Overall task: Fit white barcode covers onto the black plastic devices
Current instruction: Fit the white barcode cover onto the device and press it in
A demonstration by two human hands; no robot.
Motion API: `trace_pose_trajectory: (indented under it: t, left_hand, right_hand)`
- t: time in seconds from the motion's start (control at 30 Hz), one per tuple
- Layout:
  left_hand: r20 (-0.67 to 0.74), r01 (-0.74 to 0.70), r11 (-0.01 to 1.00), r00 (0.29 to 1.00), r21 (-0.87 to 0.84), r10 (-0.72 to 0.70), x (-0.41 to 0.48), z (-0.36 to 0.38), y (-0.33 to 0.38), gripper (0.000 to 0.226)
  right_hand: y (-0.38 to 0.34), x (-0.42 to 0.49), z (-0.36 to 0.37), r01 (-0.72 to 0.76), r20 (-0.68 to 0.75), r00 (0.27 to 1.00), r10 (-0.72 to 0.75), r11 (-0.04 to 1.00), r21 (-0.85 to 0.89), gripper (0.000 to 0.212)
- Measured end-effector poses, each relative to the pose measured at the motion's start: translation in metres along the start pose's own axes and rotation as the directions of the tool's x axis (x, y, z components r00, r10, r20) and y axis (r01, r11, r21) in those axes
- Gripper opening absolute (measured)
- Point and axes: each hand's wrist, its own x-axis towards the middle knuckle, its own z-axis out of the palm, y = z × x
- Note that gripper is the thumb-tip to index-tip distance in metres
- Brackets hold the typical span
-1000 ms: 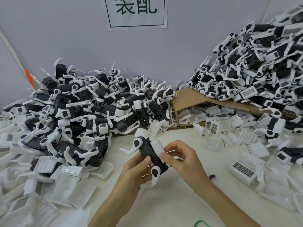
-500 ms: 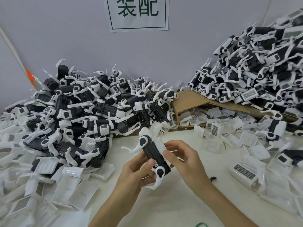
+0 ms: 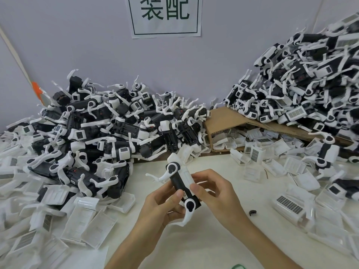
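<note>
A pale surface (image 3: 213, 241) runs under everything, bare only in the near middle. Over that bare patch the left hand (image 3: 163, 206) grasps a black plastic device (image 3: 177, 182) from the seven o'clock side. Its thumb lies across the dark body near the lower end and its fingers are curled beneath. The right hand (image 3: 217, 197) closes on the device from four o'clock, with the thumb pressed on the white cover (image 3: 187, 176) that lies along the device's right flank and the fingers curled round the far side. The device is held clear of the surface, its upper end tilted toward eleven o'clock. A white arm on a round black hub sticks out at each end (the lower one curls down past the left palm). Whether this cover carries a barcode cannot be told.

At three o'clock from the hands a small dark scrap (image 3: 253, 212) lies on the surface, and just beyond it lies a barcoded cover (image 3: 289, 205). At eight o'clock, loose covers (image 3: 87, 222) overlap in a drift. Farther back, at ten o'clock, the left heap (image 3: 116, 129) of black devices with white arms is piled against the wall (image 3: 97, 45). At two o'clock the taller right heap (image 3: 301, 90) rests partly on a cardboard sheet (image 3: 223, 119), with more covers tucked under it. At twelve o'clock a white sign (image 3: 165, 26) with dark characters hangs on the wall.
</note>
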Motion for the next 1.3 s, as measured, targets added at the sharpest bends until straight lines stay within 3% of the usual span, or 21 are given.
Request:
trace_pose_trajectory:
  t: [0.13,0.53,0.63,0.77,0.87,1.07,1.3]
  left_hand:
    - [-0.003,0.003,1.0,1.0,0.004,-0.003,0.0,0.001,0.001,0.036]
    - [0.027,0.061,0.996,0.998,0.071,-0.063,0.001,-0.001,0.002,0.04]
    - [0.058,0.064,0.995,0.996,0.079,-0.068,0.002,-0.004,0.002,0.041]
    - [-0.02,0.04,0.991,0.999,0.126,-0.038,0.003,-0.001,-0.001,0.038]
    - [-0.075,0.003,0.978,0.997,0.209,0.013,0.005,-0.004,-0.003,0.037]
    - [0.019,-0.103,0.947,0.995,0.305,0.102,0.003,0.0,0.007,0.035]
    - [0.058,-0.107,0.932,0.994,0.346,0.093,0.004,-0.002,-0.002,0.04]
  right_hand:
    - [0.001,0.0,-0.001,-0.02,0.007,1.0,0.019,1.0,0.019,0.014]
    - [-0.003,0.003,-0.005,-0.171,0.042,0.985,0.167,0.975,0.139,0.018]
    - [-0.002,0.005,-0.007,-0.299,0.134,0.952,0.274,0.926,0.231,0.048]
    - [-0.001,0.001,-0.003,-0.374,0.315,0.898,0.307,0.911,0.177,0.047]
    - [-0.001,0.001,0.0,-0.356,0.28,0.91,0.305,0.922,0.154,0.046]
    - [0.001,-0.002,0.008,-0.17,0.157,0.975,0.155,0.982,0.082,0.04]
    - [0.0,-0.003,0.005,-0.149,0.132,0.982,0.139,0.986,0.07,0.037]
